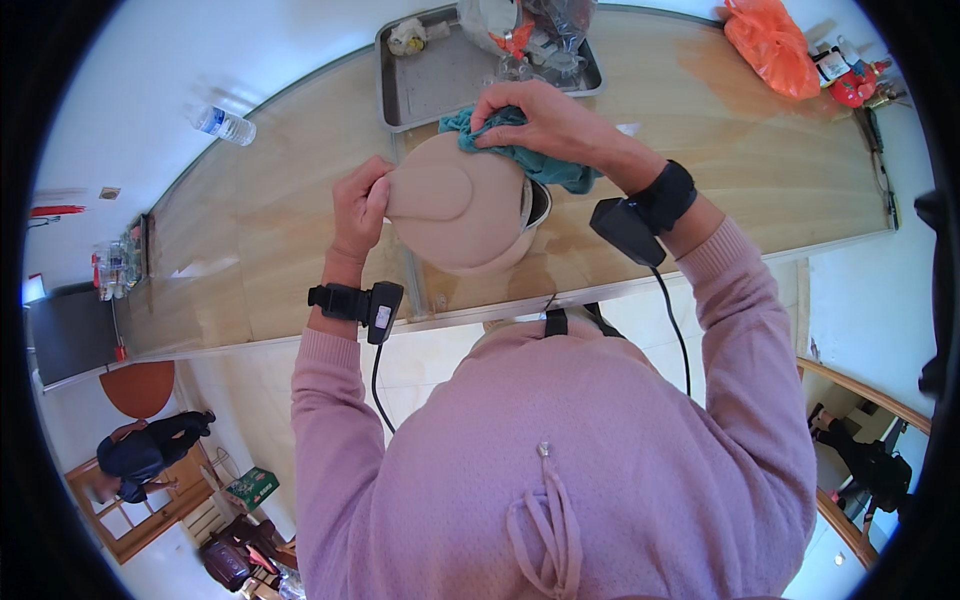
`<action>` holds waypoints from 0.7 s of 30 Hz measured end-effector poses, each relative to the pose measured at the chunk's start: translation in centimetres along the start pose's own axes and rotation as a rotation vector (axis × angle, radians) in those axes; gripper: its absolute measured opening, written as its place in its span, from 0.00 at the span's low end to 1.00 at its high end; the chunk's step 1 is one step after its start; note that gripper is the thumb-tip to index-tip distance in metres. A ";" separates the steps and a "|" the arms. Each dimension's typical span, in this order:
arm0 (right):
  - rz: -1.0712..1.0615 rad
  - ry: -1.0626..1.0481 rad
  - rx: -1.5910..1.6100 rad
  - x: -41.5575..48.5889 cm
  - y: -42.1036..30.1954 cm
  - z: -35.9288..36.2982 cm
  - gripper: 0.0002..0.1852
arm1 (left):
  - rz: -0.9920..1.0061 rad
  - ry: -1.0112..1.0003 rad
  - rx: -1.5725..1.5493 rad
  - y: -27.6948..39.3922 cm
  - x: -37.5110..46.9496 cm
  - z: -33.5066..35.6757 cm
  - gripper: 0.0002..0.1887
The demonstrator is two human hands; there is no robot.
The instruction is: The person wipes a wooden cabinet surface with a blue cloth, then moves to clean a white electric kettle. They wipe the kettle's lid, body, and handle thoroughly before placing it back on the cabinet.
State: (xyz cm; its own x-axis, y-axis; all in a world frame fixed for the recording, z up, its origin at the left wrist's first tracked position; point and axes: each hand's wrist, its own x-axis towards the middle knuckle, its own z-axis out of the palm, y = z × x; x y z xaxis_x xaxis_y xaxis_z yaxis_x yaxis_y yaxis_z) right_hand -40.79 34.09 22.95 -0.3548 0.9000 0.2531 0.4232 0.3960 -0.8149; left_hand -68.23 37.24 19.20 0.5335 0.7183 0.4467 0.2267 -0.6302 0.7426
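A beige kettle (pixel 450 202) with a broad round lid stands at the front of the wooden-topped table. Its grip side points left, and its dark spout opening shows at the right. Around that left side close the fingers of my left hand (pixel 363 201). My right hand (pixel 536 124) pinches a crumpled teal cloth (pixel 559 169) against the far rim of the lid. Part of the cloth hangs down to the right, near the spout. Each wrist wears a black strap with a cabled device.
Behind the kettle, a metal tray (pixel 431 86) holds plastic bags and crumpled scraps. A plastic bottle (pixel 221 124) lies at the far left edge; an orange bag (pixel 772 49) is at far right. One person (pixel 142 454) stands at lower left, another figure (pixel 870 465) at lower right.
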 end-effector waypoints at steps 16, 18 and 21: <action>0.027 0.049 0.014 0.8 -0.3 0.2 0.10 | 0.001 0.001 0.023 -0.5 0.0 0.0 0.17; 0.118 -0.004 0.021 -0.6 -0.6 -0.4 0.08 | -0.026 0.007 -0.018 -0.6 -0.1 0.1 0.17; 0.120 -0.046 -0.004 -3.7 -1.4 -1.5 0.08 | -0.004 0.050 -0.060 -0.8 -0.2 0.3 0.10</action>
State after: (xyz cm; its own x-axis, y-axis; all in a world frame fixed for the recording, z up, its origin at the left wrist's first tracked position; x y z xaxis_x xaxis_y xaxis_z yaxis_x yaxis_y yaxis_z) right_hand -38.84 30.45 23.90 -0.3390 0.9317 0.1302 0.4679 0.2870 -0.8359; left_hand -68.30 37.56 18.39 0.4913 0.7352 0.4670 0.1785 -0.6098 0.7722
